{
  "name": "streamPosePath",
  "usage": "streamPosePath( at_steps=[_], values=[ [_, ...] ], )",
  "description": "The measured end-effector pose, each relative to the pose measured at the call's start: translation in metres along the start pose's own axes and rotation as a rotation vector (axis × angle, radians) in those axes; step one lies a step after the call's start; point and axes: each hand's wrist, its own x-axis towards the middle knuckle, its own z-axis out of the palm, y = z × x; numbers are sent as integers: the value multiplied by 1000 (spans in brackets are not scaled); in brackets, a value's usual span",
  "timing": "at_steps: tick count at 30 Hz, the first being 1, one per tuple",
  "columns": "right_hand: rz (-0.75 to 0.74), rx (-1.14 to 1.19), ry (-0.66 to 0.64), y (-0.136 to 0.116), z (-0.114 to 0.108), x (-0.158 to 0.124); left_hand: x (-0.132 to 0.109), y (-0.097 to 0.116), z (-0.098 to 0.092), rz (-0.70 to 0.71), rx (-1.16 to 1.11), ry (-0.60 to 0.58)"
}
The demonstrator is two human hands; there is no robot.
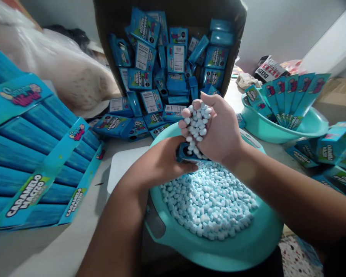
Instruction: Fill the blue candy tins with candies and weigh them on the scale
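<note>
My left hand (171, 159) is wrapped around a small blue candy box (183, 153), held above the basin with its open top facing up. Just over it, my right hand (223, 129) is cupped and tilted, full of pale blue and white candies (198, 122). Some of them run down off the palm into the mouth of the box. Below both hands stands a turquoise basin (219, 256), with a heap of the same loose candies (210, 204) inside. My left fingers are partly hidden behind the box and the candies.
Behind the basin, a tipped cardboard box (233, 50) spills many blue candy boxes (175, 57). Large blue display cartons (31, 154) stand at left. A second turquoise basin (314, 125) with folded blue cards is at right, near more blue boxes (334, 146). A white lid (123, 163) lies left.
</note>
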Motion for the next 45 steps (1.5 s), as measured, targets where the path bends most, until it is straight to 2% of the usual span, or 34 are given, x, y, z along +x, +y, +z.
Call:
streamPosePath(
  at_steps=[4,11,16,24,31,36,45],
  values=[
    [36,102,-21,-2,-2,0,-1,0,-1,3,4,17],
    [70,136,-62,-6,-1,-2,0,1,-2,26,-25,14],
    [31,166,-135,-6,0,-3,0,1,-3,67,-46,15],
    [-19,94,-219,-8,-1,-4,1,5,-3,22,-19,50],
    [-54,-30,-200,-13,2,-8,0,4,-3,-14,-25,100],
    [-25,-56,-201,-13,1,-9,1,3,-2,6,-24,95],
    [8,-63,-285,-19,0,-12,1,7,-5,-23,-41,65]
  ],
)
